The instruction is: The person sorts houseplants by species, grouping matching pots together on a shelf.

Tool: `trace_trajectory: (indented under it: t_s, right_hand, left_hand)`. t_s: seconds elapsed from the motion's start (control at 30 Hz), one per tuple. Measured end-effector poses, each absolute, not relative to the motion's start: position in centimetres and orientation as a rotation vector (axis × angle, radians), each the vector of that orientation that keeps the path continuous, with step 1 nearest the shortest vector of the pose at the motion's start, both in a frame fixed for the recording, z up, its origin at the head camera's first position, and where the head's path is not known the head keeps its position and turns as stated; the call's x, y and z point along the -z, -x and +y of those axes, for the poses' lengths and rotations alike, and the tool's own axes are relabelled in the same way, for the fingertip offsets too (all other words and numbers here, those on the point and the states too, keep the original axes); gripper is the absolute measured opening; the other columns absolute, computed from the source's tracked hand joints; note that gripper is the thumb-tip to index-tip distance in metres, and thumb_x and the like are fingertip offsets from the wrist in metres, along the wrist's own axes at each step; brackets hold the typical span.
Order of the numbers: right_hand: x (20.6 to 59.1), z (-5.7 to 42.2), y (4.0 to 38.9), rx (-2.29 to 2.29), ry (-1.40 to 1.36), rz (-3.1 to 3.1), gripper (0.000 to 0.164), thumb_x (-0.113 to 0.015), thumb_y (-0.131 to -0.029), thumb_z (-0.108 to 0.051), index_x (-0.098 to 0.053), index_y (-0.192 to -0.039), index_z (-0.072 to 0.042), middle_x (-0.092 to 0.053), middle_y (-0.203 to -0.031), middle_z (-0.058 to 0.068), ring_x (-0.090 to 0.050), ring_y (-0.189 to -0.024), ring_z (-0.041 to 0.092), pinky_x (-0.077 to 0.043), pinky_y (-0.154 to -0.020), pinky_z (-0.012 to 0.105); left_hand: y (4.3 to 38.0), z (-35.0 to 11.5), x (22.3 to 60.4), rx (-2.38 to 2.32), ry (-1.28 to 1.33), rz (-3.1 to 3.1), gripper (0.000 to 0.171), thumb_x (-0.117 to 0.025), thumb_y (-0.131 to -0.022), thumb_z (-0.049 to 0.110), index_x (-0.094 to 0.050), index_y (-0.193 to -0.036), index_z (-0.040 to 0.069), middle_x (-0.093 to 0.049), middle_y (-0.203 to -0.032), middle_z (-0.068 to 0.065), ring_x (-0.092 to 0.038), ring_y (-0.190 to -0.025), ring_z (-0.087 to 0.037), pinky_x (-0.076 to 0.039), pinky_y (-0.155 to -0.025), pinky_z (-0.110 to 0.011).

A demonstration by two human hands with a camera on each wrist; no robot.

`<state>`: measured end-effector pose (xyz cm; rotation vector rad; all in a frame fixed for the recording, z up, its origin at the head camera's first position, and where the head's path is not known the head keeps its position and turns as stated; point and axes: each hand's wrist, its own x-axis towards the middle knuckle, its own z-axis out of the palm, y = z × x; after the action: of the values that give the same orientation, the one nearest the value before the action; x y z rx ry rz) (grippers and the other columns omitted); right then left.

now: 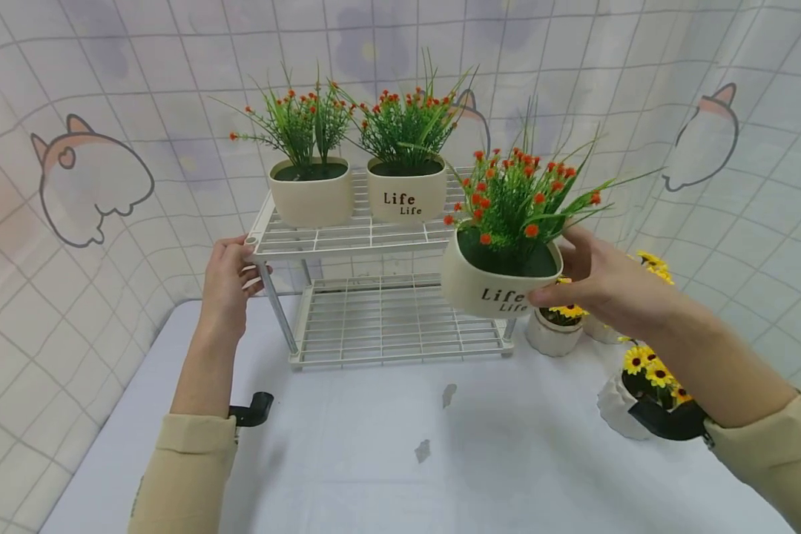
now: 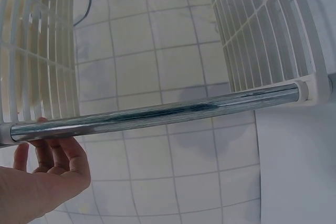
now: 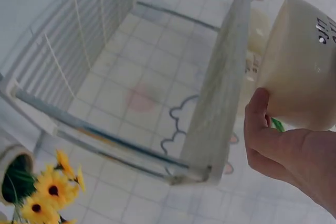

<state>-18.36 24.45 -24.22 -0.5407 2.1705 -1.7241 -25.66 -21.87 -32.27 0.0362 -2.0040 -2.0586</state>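
My right hand (image 1: 607, 282) grips the right side of a cream oval flowerpot (image 1: 463, 285) marked "Life", planted with artificial red flowers and grass. It is held up in front of the right part of a white two-tier wire rack (image 1: 400, 360). In the right wrist view the fingers press against the smooth wall of this flowerpot (image 3: 299, 72). My left hand (image 1: 227, 274) holds the rack's front left top corner, its fingers curled behind the metal post (image 2: 157, 116). Two matching flowerpots, a left one (image 1: 312, 196) and a middle one (image 1: 407, 194), stand on the upper tier.
White pots with yellow sunflowers stand right of the rack, one small pot (image 1: 554, 335) close beside it and another pot (image 1: 617, 408) nearer the front. The lower tier shows bare wire. Grey marks (image 1: 423, 451) show on the white tabletop (image 1: 347, 445). Patterned cloth (image 1: 193, 44) hangs behind.
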Motion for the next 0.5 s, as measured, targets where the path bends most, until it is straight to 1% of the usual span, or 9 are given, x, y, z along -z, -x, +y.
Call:
trace_trajectory:
  t_s: [0.1, 0.17, 0.23, 0.3, 0.37, 0.43, 0.5]
  right_hand:
    - [23.0, 25.2, 19.5, 1.735, 0.574, 2.191, 0.097, -0.07, -0.092, 0.003, -0.011, -0.162, -0.027, -0.041, -0.155, 0.012, -0.045, -0.136, 0.031, -0.035, -0.113, 0.05]
    - [22.2, 25.8, 20.4, 1.737, 0.568, 2.197, 0.094, -0.069, -0.093, 0.003, -0.012, -0.161, -0.029, -0.041, -0.154, 0.013, -0.045, -0.135, 0.031, -0.027, -0.115, 0.059]
    - [21.5, 26.2, 21.4, 1.744, 0.539, 2.218, 0.088, -0.068, -0.093, 0.004, -0.018, -0.158, -0.029, -0.043, -0.151, 0.013, -0.045, -0.134, 0.031, -0.024, -0.116, 0.061]
    - [20.9, 26.6, 22.4, 1.743, 0.519, 2.234, 0.082, -0.067, -0.094, 0.004, -0.021, -0.154, -0.028, -0.045, -0.149, 0.013, -0.046, -0.133, 0.031, -0.026, -0.115, 0.058]
    - [20.5, 26.8, 23.4, 1.741, 0.502, 2.254, 0.077, -0.067, -0.095, 0.004, -0.024, -0.151, -0.026, -0.047, -0.146, 0.014, -0.047, -0.132, 0.031, -0.031, -0.113, 0.052]
    - [20.1, 27.1, 24.4, 1.738, 0.481, 2.263, 0.077, -0.066, -0.096, 0.004, -0.022, -0.152, -0.025, -0.046, -0.145, 0.015, -0.047, -0.131, 0.031, -0.034, -0.111, 0.048]
    - [19.9, 27.3, 25.4, 1.744, 0.436, 2.258, 0.083, -0.066, -0.097, 0.001, -0.015, -0.157, -0.025, -0.043, -0.146, 0.016, -0.046, -0.132, 0.03, -0.035, -0.112, 0.047]
  left_hand:
    - [25.7, -21.9, 32.2, 2.06, -0.037, -2.002, 0.021, -0.039, -0.106, 0.027, -0.049, -0.124, 0.024, -0.058, -0.113, -0.001, -0.055, -0.099, -0.02, -0.039, -0.09, -0.036]
    - [25.7, -21.9, 32.2, 2.061, -0.035, -1.998, 0.021, -0.039, -0.106, 0.027, -0.049, -0.124, 0.023, -0.058, -0.113, -0.001, -0.055, -0.099, -0.019, -0.039, -0.09, -0.036]
    - [25.7, -21.9, 32.2, 2.061, -0.034, -1.996, 0.022, -0.039, -0.106, 0.026, -0.049, -0.125, 0.023, -0.058, -0.113, -0.002, -0.055, -0.098, -0.019, -0.04, -0.09, -0.036]
    - [25.7, -21.9, 32.2, 2.063, -0.034, -1.994, 0.022, -0.039, -0.106, 0.026, -0.049, -0.125, 0.023, -0.058, -0.113, -0.002, -0.056, -0.098, -0.02, -0.039, -0.09, -0.036]
    - [25.6, -21.9, 32.2, 2.064, -0.036, -1.994, 0.022, -0.039, -0.106, 0.026, -0.049, -0.125, 0.023, -0.058, -0.113, -0.002, -0.056, -0.098, -0.02, -0.039, -0.09, -0.036]
    - [25.7, -21.8, 32.2, 2.064, -0.042, -1.995, 0.021, -0.039, -0.106, 0.026, -0.049, -0.125, 0.023, -0.058, -0.113, -0.002, -0.056, -0.098, -0.02, -0.039, -0.09, -0.036]
    - [25.6, -21.8, 32.2, 2.065, -0.048, -1.996, 0.021, -0.039, -0.106, 0.027, -0.049, -0.124, 0.024, -0.058, -0.113, -0.001, -0.056, -0.099, -0.02, -0.039, -0.09, -0.036]
